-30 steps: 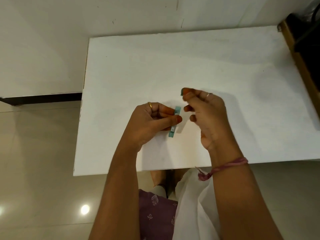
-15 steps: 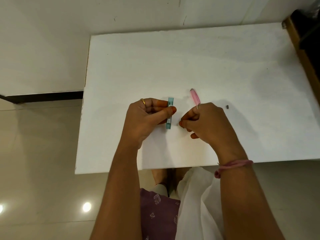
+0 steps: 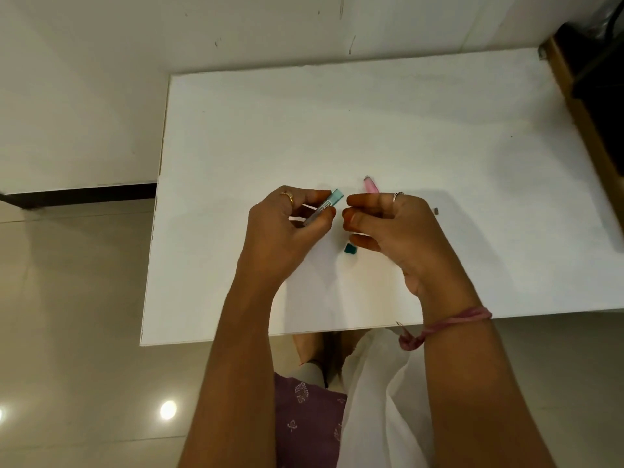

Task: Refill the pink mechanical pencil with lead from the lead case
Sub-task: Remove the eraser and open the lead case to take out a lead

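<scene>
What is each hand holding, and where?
The left hand pinches the lead case by its lower half. The right hand grips the pink pencil along its barrel.

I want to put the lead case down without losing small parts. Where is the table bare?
The table is bare across its far half and along its left edge, left of the left hand. It is crowded between the hands: teal cap, pencil, and a dark bit beyond the right hand.
</scene>
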